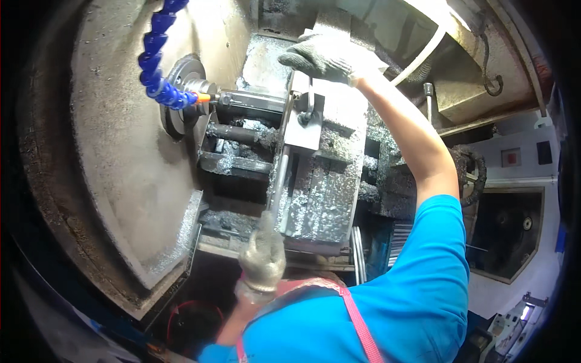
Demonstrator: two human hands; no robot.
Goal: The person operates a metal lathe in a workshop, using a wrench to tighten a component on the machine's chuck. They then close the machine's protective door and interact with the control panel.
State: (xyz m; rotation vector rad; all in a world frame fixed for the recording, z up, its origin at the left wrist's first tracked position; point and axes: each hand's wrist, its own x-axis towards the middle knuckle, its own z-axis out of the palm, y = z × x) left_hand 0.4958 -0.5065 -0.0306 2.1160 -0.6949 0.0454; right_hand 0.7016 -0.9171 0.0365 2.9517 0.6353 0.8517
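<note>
My right hand (318, 57), in a grey knit glove, reaches to the far end of the machine's tool slide. Its fingers are curled over the top of a bent metal lever (310, 97), which stands on a flat pale metal block (301, 134). Closer to my body, my left hand (263, 260) wears a worn glove dusted with metal. Its closed fingers are around the near end of a slim metal rod (280, 181) that runs along the left edge of the slide. Slight blur covers the left fingertips.
Metal chips coat the slide (321, 199) and the rails. Left of it, a round spindle (184, 91) projects from a sloping grey panel (139, 157), with a blue jointed coolant hose (151, 60) ending in an orange nozzle beside it. Several thin bars (359, 257) stand near my apron.
</note>
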